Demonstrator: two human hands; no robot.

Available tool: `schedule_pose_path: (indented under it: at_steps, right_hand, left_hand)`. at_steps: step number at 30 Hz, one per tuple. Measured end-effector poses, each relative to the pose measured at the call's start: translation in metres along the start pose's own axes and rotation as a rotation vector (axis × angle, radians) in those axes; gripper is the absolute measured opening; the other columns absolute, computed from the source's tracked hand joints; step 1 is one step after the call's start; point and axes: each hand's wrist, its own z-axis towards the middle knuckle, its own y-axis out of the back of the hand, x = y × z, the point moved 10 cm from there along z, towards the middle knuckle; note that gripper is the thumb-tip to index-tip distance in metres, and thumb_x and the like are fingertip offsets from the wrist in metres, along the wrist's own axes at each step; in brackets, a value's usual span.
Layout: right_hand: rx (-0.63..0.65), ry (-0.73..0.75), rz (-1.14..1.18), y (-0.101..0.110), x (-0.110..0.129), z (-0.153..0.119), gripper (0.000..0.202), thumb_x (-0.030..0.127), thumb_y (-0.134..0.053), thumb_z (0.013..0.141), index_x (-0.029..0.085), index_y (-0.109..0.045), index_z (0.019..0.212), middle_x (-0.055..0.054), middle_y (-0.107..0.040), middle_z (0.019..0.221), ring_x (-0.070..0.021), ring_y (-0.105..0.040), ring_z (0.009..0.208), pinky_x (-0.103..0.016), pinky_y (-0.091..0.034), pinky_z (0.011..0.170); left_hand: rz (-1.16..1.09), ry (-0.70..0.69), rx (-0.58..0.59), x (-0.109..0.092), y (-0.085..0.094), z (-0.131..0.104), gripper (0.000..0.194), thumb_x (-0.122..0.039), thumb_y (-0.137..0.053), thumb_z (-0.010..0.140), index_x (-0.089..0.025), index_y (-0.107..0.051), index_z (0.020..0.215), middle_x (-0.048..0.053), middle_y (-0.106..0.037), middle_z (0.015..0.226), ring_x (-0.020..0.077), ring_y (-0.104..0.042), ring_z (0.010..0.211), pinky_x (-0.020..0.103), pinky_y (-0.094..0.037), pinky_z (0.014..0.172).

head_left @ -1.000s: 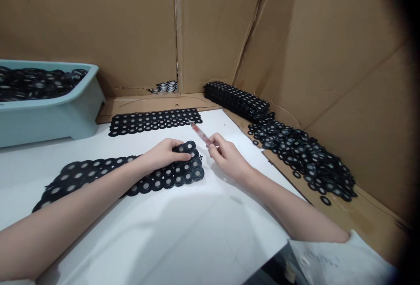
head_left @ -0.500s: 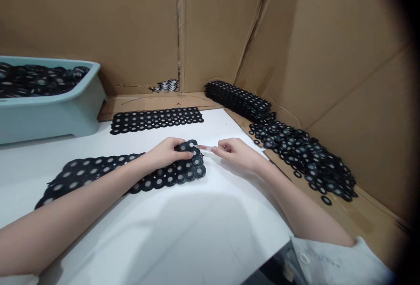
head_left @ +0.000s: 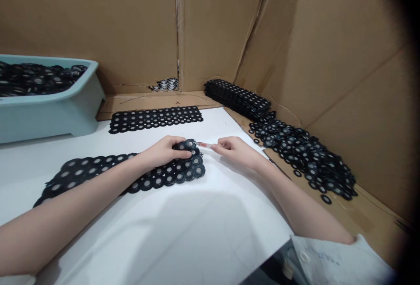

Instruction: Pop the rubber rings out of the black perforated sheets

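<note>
My left hand (head_left: 164,151) is closed on the far right corner of a black sheet of joined rings (head_left: 147,182), thumb on top and the fingers partly hidden. Pale round centres show in the rings. My right hand (head_left: 232,150), fingers curled, grips a slim pen-like tool (head_left: 204,145) with a clear and reddish body. The tool's thin tip points left and meets, or nearly meets, the corner ring beside my left fingers. Its exact kind is too small to tell. The sheet's left part lies on the white tabletop (head_left: 203,232), partly behind my left forearm.
A second ring sheet (head_left: 157,119) lies farther back. At the left stands a light blue tub (head_left: 49,118) full of black rings. A stack of sheets (head_left: 238,99) and a heap of loose rings (head_left: 305,160) lie along the right, by cardboard walls (head_left: 331,48).
The corner ring's centre at the tool tip was bright white and now looks greyer. Both hands keep nearly the same place and grip; the view has shifted slightly.
</note>
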Motion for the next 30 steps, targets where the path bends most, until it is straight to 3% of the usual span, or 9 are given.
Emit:
schedule_pose_path:
  at_steps: [11,19,24,30]
  right_hand:
    - [-0.026,-0.005,-0.016,-0.001,0.003,-0.002,0.042,0.052,-0.034,0.082,0.018,-0.031,0.058,0.003,-0.03,0.056,-0.0081,-0.027,0.05,-0.023,-0.017,0.045]
    - [0.022,0.003,-0.078,0.0,0.001,-0.001,0.042,0.051,-0.036,0.081,0.017,-0.031,0.057,0.003,-0.03,0.053,-0.0078,-0.027,0.048,-0.024,-0.018,0.045]
    - [-0.029,-0.007,-0.047,-0.003,0.002,-0.002,0.042,0.052,-0.034,0.082,0.017,-0.033,0.057,0.002,-0.033,0.054,-0.0081,-0.029,0.049,-0.024,-0.018,0.045]
    - [-0.081,0.051,0.032,0.014,0.008,-0.001,0.041,0.05,-0.037,0.081,0.017,-0.036,0.057,0.004,-0.037,0.052,-0.0072,-0.032,0.048,-0.022,-0.021,0.046]
  left_hand:
    - [0.017,0.008,-0.001,0.0,0.0,0.0,0.03,-0.039,-0.055,0.07,-0.021,-0.062,0.093,0.002,-0.065,0.095,0.022,-0.057,0.09,0.035,-0.04,0.083]
    - [0.006,0.02,0.003,0.001,0.0,0.0,0.028,-0.039,-0.056,0.07,-0.02,-0.063,0.089,0.002,-0.066,0.09,0.022,-0.058,0.087,0.034,-0.041,0.08]
    - [0.011,0.042,-0.008,0.003,0.001,0.0,0.03,-0.041,-0.056,0.068,-0.02,-0.062,0.089,0.002,-0.066,0.091,0.0222,-0.057,0.087,0.035,-0.04,0.082]
    - [-0.026,0.085,-0.005,0.007,-0.001,-0.002,0.024,-0.039,-0.056,0.068,-0.02,-0.062,0.081,0.003,-0.067,0.086,0.0216,-0.06,0.081,0.034,-0.043,0.078]
